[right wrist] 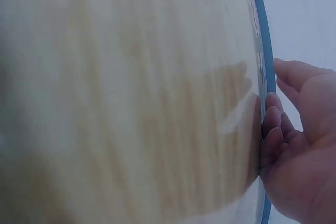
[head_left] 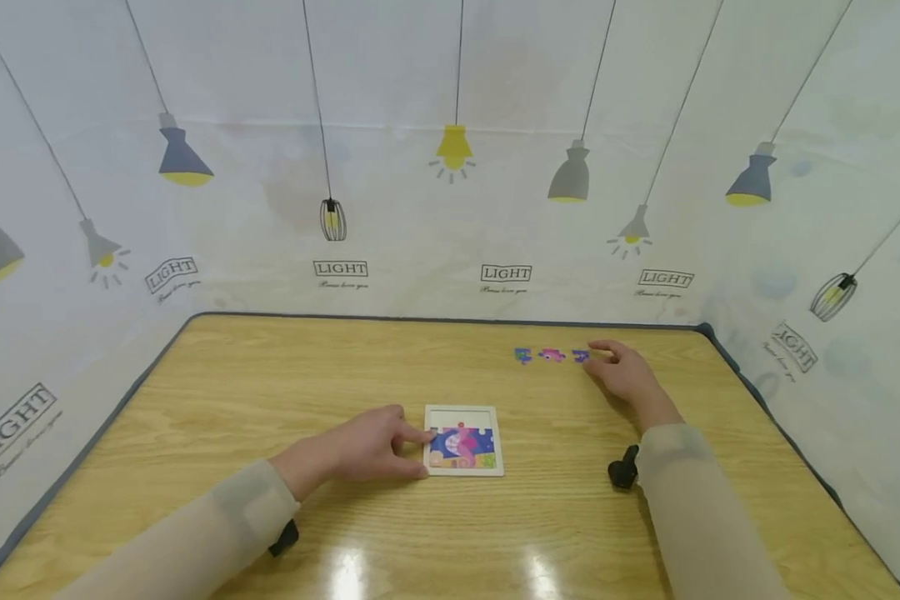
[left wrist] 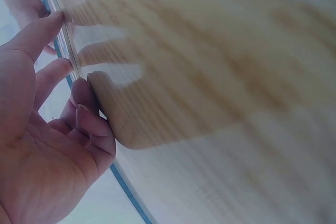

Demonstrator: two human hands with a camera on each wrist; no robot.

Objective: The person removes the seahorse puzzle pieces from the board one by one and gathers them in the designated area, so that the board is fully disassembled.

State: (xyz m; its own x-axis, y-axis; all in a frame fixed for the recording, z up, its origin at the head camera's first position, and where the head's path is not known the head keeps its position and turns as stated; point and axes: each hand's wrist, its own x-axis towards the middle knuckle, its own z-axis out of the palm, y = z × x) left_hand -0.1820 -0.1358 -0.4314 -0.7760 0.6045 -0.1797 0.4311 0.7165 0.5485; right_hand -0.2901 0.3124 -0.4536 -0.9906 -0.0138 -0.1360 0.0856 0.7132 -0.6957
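A white puzzle frame (head_left: 461, 409) lies on the table, partly filled with a blue, pink and orange picture (head_left: 461, 447); its upper part shows bare white. My left hand (head_left: 367, 443) touches the frame's left side, index fingertip on the rim and thumb by the near corner. In the left wrist view, that hand's (left wrist: 58, 114) other fingers curl against the tabletop. My right hand (head_left: 626, 375) is at a dark blue jigsaw piece (head_left: 581, 356), thumb and index finger apart beside it. Left of it lie a pink jigsaw piece (head_left: 551, 355) and a blue-green jigsaw piece (head_left: 522, 355).
The wooden table (head_left: 307, 367) has a dark edge and is bounded by a pale curtain (head_left: 390, 167) printed with lamps. Black wrist devices show under both sleeves, one beside the right cuff (head_left: 623, 468). The loose pieces lie in a row near the far edge.
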